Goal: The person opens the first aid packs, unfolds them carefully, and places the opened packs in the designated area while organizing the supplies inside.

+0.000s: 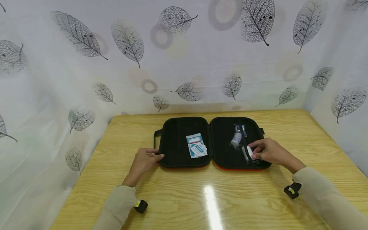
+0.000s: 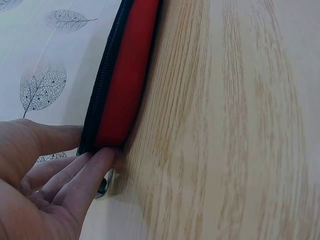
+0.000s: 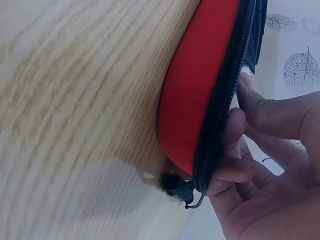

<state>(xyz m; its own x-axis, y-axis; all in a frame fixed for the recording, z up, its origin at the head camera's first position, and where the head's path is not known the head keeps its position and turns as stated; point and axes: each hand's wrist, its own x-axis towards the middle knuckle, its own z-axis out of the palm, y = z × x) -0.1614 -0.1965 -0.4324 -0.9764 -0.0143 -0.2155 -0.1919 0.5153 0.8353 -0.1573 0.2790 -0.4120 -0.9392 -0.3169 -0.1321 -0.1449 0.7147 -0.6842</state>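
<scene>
A red zippered case [image 1: 184, 126] with a black lining lies unfolded on the table. My left hand [image 1: 144, 160] grips its left edge near the front corner; in the left wrist view the thumb is on the zipper rim and the fingers are against the red side. Over the right half, my right hand [image 1: 267, 150] pinches a small white item [image 1: 249, 151] by the black strap, its kind mostly hidden by the fingers. Behind it, clear-wrapped white rolls [image 1: 237, 138] sit under the strap. Teal-and-white packets [image 1: 196, 147] lie in the left half.
The case stands toward the back of a wood-grain table [image 1: 178, 198]. A black carry handle [image 1: 156, 138] sticks out on its left side. Behind and at both sides hangs a white leaf-print curtain [image 1: 201, 70].
</scene>
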